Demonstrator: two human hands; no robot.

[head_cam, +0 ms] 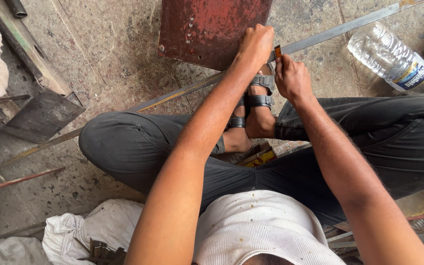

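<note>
Right in front of the rusty red plate (212, 29), the long metal bar (330, 33) runs across the floor over the sandaled feet. Left hand (255, 46) is clenched on the bar, right hand (293, 78) pinches a small orange marker (278, 51) against it, looks like marking.

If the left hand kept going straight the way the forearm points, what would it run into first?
Probably the rusty red metal plate. The left hand grips the long metal strip and points up and away from the body, with the plate's edge just beyond its knuckles. Depth is hard to judge.
</note>
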